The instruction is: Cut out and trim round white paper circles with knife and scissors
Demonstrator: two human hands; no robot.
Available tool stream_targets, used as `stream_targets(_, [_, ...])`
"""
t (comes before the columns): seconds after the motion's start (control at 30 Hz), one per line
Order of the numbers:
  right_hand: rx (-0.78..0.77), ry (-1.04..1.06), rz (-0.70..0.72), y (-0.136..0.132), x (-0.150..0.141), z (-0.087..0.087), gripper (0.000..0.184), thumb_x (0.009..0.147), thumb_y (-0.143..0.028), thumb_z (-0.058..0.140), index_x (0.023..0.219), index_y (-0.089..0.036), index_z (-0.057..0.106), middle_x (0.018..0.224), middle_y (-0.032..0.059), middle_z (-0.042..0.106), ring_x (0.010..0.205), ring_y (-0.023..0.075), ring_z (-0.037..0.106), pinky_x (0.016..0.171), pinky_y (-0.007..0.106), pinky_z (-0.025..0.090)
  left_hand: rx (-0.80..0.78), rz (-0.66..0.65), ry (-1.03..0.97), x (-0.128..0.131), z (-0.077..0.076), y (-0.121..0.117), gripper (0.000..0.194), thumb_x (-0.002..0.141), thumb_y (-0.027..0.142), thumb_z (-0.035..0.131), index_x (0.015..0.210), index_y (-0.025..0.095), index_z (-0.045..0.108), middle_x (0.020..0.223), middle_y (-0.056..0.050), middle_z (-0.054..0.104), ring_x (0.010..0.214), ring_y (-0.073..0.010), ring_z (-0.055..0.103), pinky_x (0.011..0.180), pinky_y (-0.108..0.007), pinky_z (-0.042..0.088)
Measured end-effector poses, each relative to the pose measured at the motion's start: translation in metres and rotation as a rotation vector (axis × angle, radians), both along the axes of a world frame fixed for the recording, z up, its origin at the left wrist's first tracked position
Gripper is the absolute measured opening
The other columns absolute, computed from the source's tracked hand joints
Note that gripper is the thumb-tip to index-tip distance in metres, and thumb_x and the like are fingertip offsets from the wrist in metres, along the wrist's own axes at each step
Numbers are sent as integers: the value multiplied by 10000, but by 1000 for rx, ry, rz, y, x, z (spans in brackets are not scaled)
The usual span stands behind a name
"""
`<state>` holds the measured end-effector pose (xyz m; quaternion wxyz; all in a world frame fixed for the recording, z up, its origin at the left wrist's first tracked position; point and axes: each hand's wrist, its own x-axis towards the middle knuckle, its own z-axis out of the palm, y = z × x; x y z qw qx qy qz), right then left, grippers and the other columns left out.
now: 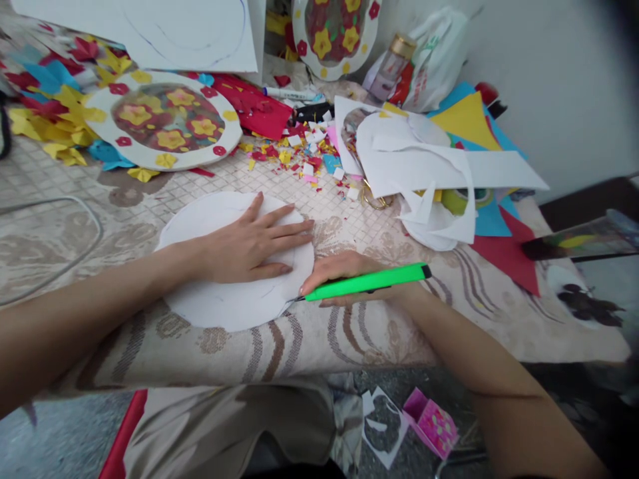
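Note:
A round white foam or card disc (219,306) lies flat near the table's front edge, with faint pencil lines on it. Across its upper half my left hand (254,243) is pressed flat, fingers spread. My right hand (344,269) grips a bright green utility knife (367,282), its thin blade touching the disc's lower right rim. The underside of the disc and the palm of my left hand are hidden.
Behind the disc sits a decorated oval frame (172,159) with paper flowers. Small paper scraps (299,156) litter the middle. White offcuts (424,159) and a tape roll (462,199) are at right. A grey cable (92,219) curves at left.

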<state>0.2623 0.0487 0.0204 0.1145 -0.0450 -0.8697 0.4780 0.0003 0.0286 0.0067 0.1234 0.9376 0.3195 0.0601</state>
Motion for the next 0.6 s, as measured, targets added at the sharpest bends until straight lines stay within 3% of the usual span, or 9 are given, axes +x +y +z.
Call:
stream_targets(0.23, [-82,-47,6,9,9,5,248,931,-250,665,1156,-153,705,1111,93,762,1016,164,694,876,283,527,-9,10,-18,0,0,0,597,1010,547,390,1559,313,359,1663,-41,308,1553,-360,149,1190,-662,-74])
stream_targets(0.37, [-201,-73,-74,9,12,6,262,920,-256,678,1151,-135,698,1066,88,753,966,156,694,829,267,528,-16,29,-10,0,2,-2,590,1026,550,352,1555,289,363,1659,-57,319,1542,-382,174,1160,-718,-75])
stream_targets(0.5, [-313,-11,-221,6,14,9,295,917,-345,686,1138,-150,694,1022,62,734,908,141,670,778,247,516,39,214,-14,-5,7,-1,583,1049,534,303,1557,253,351,1649,-65,344,1519,-407,219,1141,-744,-113])
stream_targets(0.6, [-303,-3,-372,0,11,9,309,907,-380,695,1123,-159,694,938,38,709,790,117,624,674,218,480,108,410,-21,-12,12,2,579,1030,564,334,1535,285,376,1587,-57,445,1495,-416,261,1148,-738,-131])
